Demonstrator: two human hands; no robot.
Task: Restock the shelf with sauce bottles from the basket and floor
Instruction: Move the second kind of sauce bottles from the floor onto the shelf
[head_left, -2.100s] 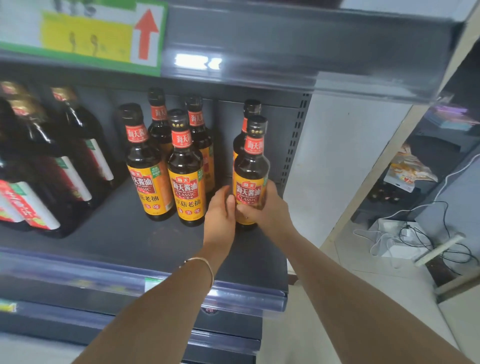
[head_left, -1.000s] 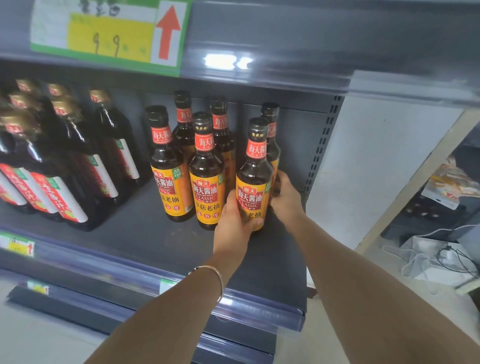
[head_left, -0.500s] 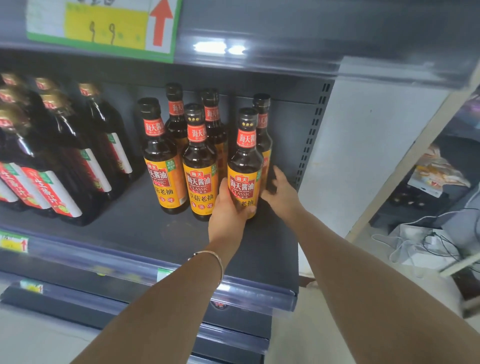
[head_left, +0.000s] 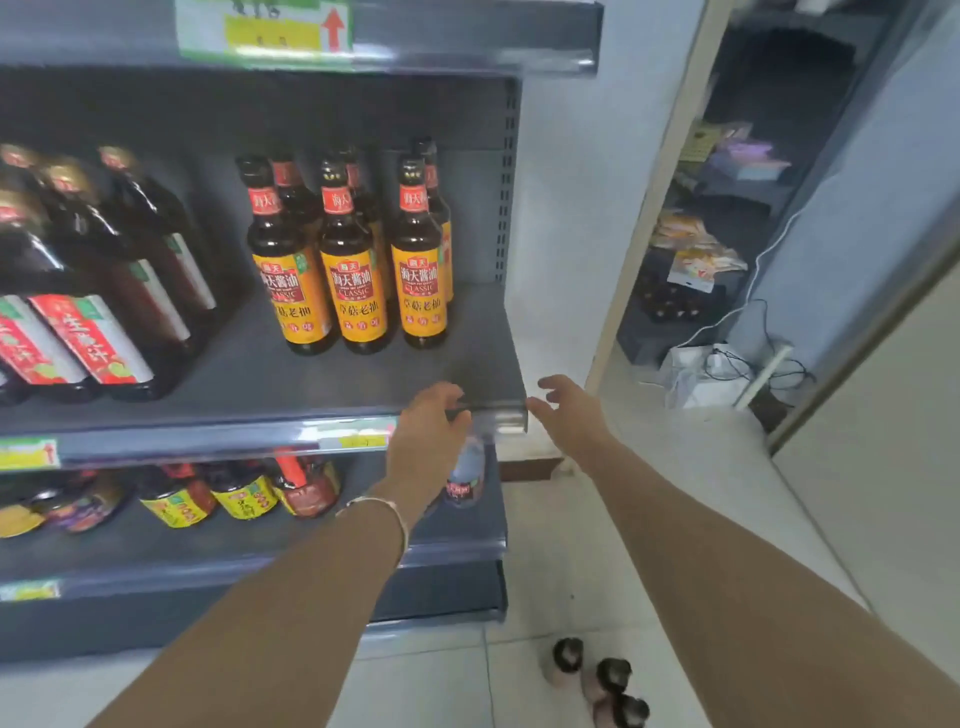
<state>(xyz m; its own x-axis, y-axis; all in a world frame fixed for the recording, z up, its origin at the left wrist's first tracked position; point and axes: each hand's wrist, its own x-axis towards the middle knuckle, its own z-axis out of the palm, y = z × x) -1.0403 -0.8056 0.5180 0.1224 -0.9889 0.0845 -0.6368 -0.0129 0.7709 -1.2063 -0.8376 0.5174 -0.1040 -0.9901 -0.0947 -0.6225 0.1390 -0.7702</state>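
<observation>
Several dark sauce bottles with yellow-orange labels stand in rows at the right end of the grey shelf (head_left: 322, 384); the front right one (head_left: 420, 270) stands alone, untouched. My left hand (head_left: 428, 431) hovers over the shelf's front edge, fingers loosely curled, holding nothing. My right hand (head_left: 563, 410) hangs just past the shelf's right corner with fingers spread and empty. Three more sauce bottles (head_left: 597, 675) stand on the tiled floor at the bottom, seen from above by their dark caps.
Bigger dark bottles with red labels (head_left: 88, 312) fill the shelf's left part. The lower shelf holds jars and bottles (head_left: 244, 493) and a clear bottle (head_left: 465, 473). A white wall panel (head_left: 561, 208) borders the shelf; cables and a box (head_left: 711, 374) lie at the right.
Both hands have let go of the front right bottle and drawn back to the shelf's front edge. The view has pulled back and tilted down, showing the lower shelf and floor bottles.
</observation>
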